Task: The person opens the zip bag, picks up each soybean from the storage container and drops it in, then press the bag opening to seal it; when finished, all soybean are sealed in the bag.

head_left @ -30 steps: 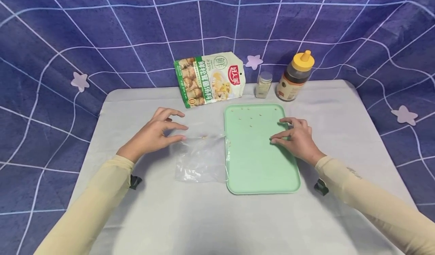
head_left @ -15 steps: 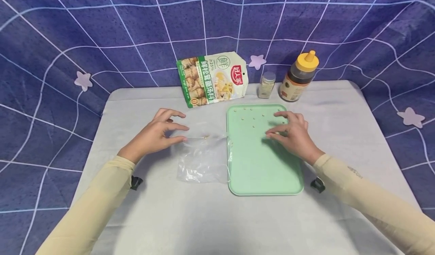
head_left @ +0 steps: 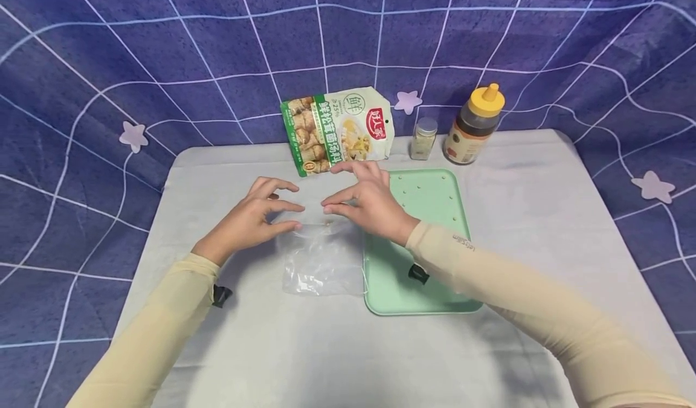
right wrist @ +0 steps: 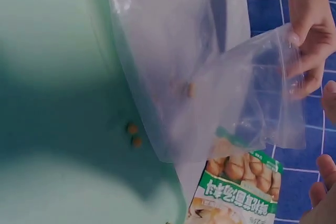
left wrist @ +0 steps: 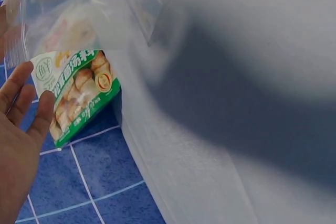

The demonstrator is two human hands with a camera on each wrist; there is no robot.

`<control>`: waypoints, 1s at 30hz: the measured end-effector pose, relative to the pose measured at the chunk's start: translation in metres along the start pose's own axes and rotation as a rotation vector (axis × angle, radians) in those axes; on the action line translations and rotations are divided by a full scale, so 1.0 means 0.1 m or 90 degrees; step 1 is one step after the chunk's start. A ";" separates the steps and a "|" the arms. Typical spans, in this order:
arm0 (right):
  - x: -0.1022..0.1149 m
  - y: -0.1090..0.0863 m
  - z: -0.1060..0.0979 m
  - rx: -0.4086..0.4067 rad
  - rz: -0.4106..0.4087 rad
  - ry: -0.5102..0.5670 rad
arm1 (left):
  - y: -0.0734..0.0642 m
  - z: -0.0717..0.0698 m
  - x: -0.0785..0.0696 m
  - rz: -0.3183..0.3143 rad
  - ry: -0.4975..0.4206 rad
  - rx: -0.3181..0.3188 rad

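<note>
My left hand (head_left: 247, 217) grips the raised mouth of a clear zip bag (head_left: 323, 269), thumb and fingers spread at its edge. A few small tan beans (right wrist: 190, 89) show inside the bag. My right hand (head_left: 370, 208) is over the bag's mouth, thumb and index fingertips pinched together; the tiny bean between them is mostly hidden. Beneath the right forearm lies a mint-green tray (head_left: 424, 302), its left rim overlapped by the bag. Several more beans (head_left: 418, 187) are scattered over the tray, two of them close together in the right wrist view.
A green-and-white mushroom soup pouch (head_left: 334, 127) leans against the blue grid cloth at the back. A small spice jar (head_left: 423, 139) and a yellow-capped squeeze bottle (head_left: 473, 127) stand beyond the tray. Pale grey cloth (head_left: 293, 359) covers the table.
My right hand has moved left from over the tray to the bag's mouth, fingertips pinched. My left hand stays at the bag.
</note>
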State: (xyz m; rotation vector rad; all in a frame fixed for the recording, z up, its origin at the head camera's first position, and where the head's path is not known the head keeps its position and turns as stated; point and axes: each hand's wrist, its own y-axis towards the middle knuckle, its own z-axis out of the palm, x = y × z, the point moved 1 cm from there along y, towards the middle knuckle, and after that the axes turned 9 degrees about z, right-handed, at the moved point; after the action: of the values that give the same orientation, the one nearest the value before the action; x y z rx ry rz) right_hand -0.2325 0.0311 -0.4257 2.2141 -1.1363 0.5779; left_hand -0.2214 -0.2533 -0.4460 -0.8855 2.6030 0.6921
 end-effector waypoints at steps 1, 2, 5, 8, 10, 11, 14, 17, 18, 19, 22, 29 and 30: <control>-0.02 0.00 -0.01 -0.003 0.004 0.001 | 0.01 0.01 0.00 -0.002 0.001 0.002; -0.04 -0.01 -0.04 -0.009 0.010 0.000 | 0.02 0.03 0.01 -0.005 0.003 0.005; -0.16 -0.07 -0.22 -0.037 0.029 0.007 | 0.04 0.05 0.02 -0.018 0.005 0.010; -0.42 -0.20 -0.50 -0.084 0.058 0.020 | 0.06 0.06 0.03 -0.026 0.005 0.016; -0.68 -0.33 -0.67 -0.121 0.083 0.023 | 0.06 0.06 0.03 -0.027 0.004 0.021; -0.81 -0.40 -0.76 -0.135 0.100 0.020 | 0.06 0.06 0.03 -0.028 0.005 0.022; -1.21 -0.64 -0.94 -0.158 0.148 0.000 | 0.05 0.06 0.02 -0.027 0.007 0.018; -1.53 -0.87 -1.00 -0.153 0.184 -0.018 | 0.03 0.04 0.00 -0.022 0.008 0.008; -1.61 -0.93 -1.00 -0.147 0.193 -0.023 | 0.03 0.03 0.00 -0.019 0.007 0.005; -1.68 -1.00 -0.99 -0.138 0.202 -0.027 | 0.03 0.03 -0.01 -0.017 0.007 0.004; -1.80 -1.13 -0.94 -0.109 0.214 -0.037 | 0.03 0.03 -0.01 -0.011 0.006 0.004; -1.87 -1.28 -0.80 -0.057 0.182 -0.076 | 0.06 0.07 -0.02 -0.013 0.003 0.007; -1.88 -1.29 -0.79 -0.053 0.181 -0.083 | 0.07 0.07 -0.02 -0.013 0.002 0.007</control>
State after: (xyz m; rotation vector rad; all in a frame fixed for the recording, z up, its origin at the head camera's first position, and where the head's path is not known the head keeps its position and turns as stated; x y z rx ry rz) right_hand -0.2360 0.2535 -0.5195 2.0589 -1.5301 0.4948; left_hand -0.2231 -0.2434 -0.4485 -0.9089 2.5936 0.6701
